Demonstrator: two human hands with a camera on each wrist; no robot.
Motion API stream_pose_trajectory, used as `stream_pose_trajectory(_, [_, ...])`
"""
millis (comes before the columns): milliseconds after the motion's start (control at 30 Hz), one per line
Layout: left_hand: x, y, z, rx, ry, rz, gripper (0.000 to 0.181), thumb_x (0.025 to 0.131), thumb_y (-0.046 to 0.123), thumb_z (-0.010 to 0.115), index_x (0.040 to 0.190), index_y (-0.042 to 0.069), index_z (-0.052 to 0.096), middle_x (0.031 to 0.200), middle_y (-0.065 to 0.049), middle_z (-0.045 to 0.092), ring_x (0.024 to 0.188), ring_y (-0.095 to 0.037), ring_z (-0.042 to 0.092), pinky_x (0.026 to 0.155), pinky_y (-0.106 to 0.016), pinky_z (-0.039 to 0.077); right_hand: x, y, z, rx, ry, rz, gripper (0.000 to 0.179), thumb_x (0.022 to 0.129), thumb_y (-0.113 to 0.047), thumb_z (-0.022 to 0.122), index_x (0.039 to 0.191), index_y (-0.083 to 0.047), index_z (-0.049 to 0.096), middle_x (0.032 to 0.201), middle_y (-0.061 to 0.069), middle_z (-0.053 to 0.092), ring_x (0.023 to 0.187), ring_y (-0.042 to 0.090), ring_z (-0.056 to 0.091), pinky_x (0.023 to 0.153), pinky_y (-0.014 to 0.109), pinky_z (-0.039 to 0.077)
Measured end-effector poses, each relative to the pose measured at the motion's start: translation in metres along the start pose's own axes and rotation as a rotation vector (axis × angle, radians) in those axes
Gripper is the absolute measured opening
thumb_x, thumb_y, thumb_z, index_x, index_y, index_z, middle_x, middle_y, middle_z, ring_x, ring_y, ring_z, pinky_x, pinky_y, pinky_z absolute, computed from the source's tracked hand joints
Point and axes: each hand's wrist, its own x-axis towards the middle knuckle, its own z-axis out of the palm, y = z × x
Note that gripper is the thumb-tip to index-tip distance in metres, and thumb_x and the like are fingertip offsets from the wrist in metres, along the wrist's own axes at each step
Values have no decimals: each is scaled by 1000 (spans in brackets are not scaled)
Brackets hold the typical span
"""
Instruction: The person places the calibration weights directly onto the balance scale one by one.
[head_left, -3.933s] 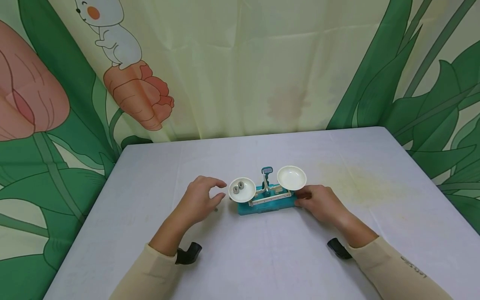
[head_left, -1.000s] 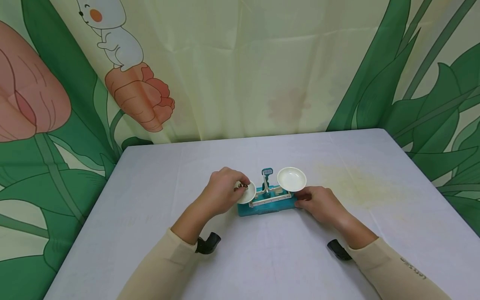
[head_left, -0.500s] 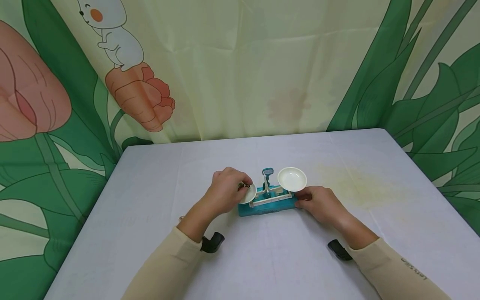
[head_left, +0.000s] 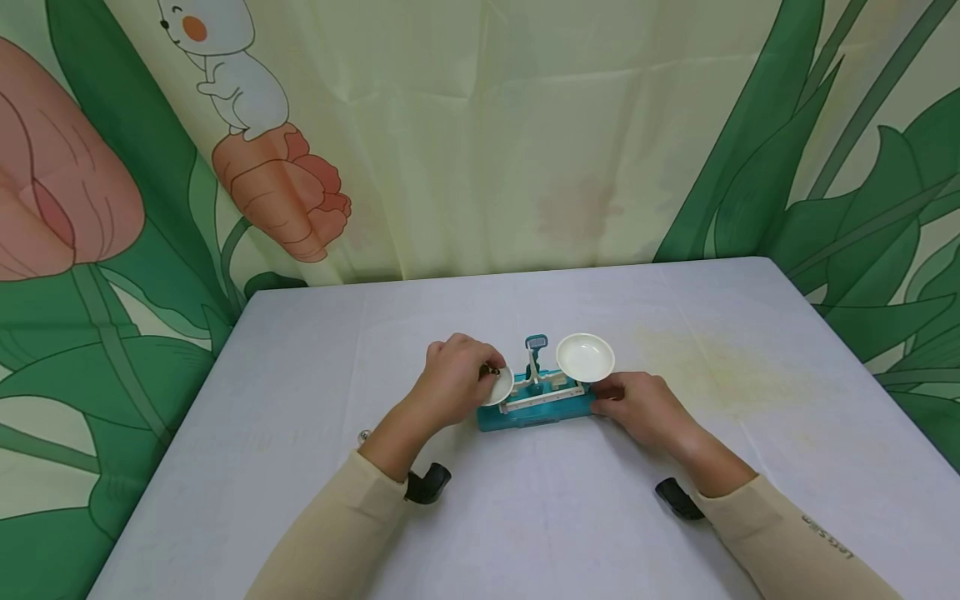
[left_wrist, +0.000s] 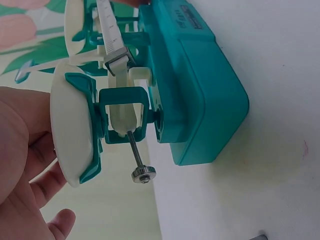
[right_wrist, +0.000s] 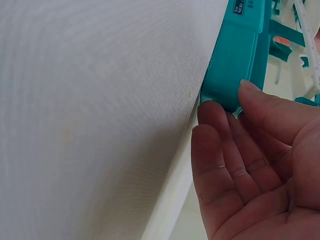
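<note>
Teal balance scale (head_left: 542,411) sits between the hands (head_left: 455,379) (head_left: 637,406).

The right grip (right_wrist: 260,167) holds a teal base (right_wrist: 235,60); white cloth (right_wrist: 100,90) lies beneath.

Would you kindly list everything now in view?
Balance scale: one, teal and white, mid-table.
Pans: two, white, atop scale.
Metal bits: count unclear, dark, by the left pan.
Small object: one, silvery, left of the scale.
Grey piece: one, lower edge, left wrist view.
Table: one, white-covered, beneath.
Backdrop: one, cream, behind, printed with rabbit, carrot, tulip, leaves.
Wrist devices: two, black, one per wrist.
Sleeves: two, beige, forearms.
Left hand: one, at left pan.
Right hand: one, gripping the scale's right end.
</note>
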Motion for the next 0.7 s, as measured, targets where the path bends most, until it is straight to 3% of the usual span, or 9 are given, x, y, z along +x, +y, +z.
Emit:
stream_pose_trajectory(300, [-11, -7, -12, -40, 37, -22, 18, 92, 13, 72, 110, 15, 75, 113, 1, 70, 120, -24, 51, 98, -50, 36, 0, -1, 0, 0, 0, 1, 31, 89, -11, 73, 117, 4, 70, 108, 13, 73, 106, 33, 65, 88, 48, 52])
stream_pose_trajectory(567, [-30, -29, -22, -35, 87, -50, 22, 90, 12, 75, 112, 12, 74, 116, -4, 69, 120, -28, 53, 98, -54, 38, 0, -2, 0, -4, -4, 7, 32, 90, -11, 73, 118, 5, 69, 110, 14, 72, 107, 33, 65, 89, 49, 53])
stream_pose_trajectory(700, [-37, -42, -21, -55, 75, -66, 23, 89, 10, 75, 112, 9, 73, 114, -5, 70, 118, -30, 54, 96, -55, 38, 0, -1, 1, -9, 3, 1, 32, 90, -10, 73, 117, 5, 69, 109, 14, 72, 106, 34, 65, 88, 49, 52])
